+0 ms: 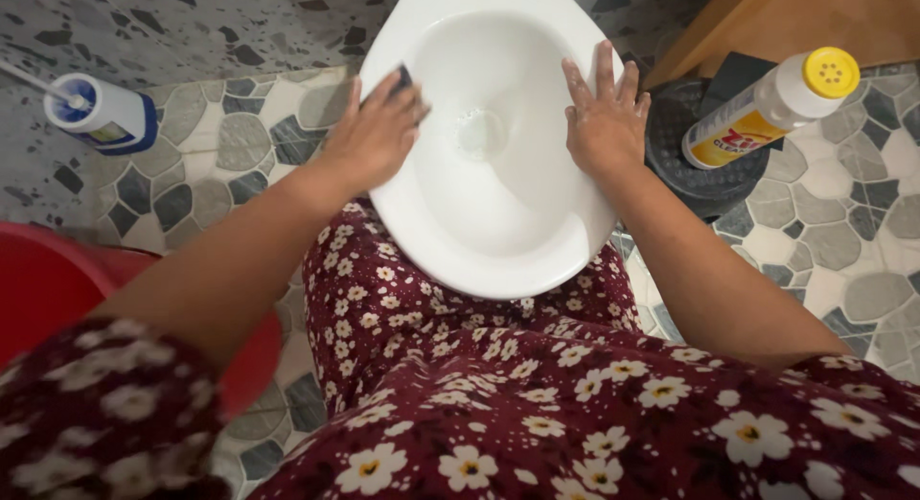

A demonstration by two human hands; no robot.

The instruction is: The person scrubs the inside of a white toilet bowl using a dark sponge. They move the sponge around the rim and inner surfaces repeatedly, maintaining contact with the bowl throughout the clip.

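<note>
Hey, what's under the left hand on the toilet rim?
A dark pad or sponge pokes out past the left hand, pressed on the toilet bowl rim. The hand covers most of it.

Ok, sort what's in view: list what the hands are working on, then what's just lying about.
In use:
left hand pressing a dark pad on the toilet bowl rim
right hand flat on the opposite rim

Lying about:
yellow-capped cleaner bottle
blue and white bottle
red tub

Bare left hand (374,136) and right hand (606,116), bare forearms, short maroon sleeves, white daisy print, matching garment at six o'clock
</note>
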